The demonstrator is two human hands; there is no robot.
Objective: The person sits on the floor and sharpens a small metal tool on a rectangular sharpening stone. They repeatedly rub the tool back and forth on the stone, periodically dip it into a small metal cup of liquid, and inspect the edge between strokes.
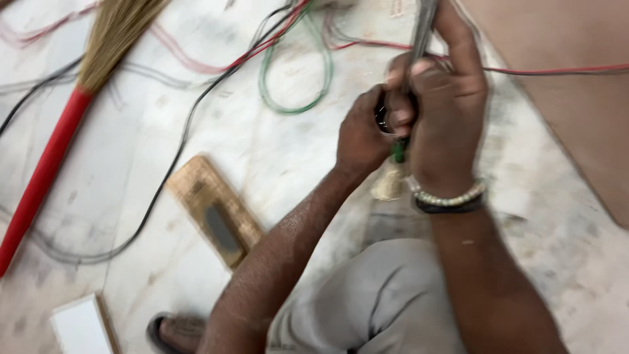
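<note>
Now your right hand is fisted tight around a green-handled tool held upright above the marble floor, while your left hand curls against it, pinching a dark wire.

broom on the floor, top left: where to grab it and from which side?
Grip the broom on its red handle, probably a little below the straw head. The handle is a straight, slim shaft lying flat and diagonal on the floor, so come from above with the hand closing across it. Grey and black cables run close by, so the mid-handle looks the clearest part.
</note>
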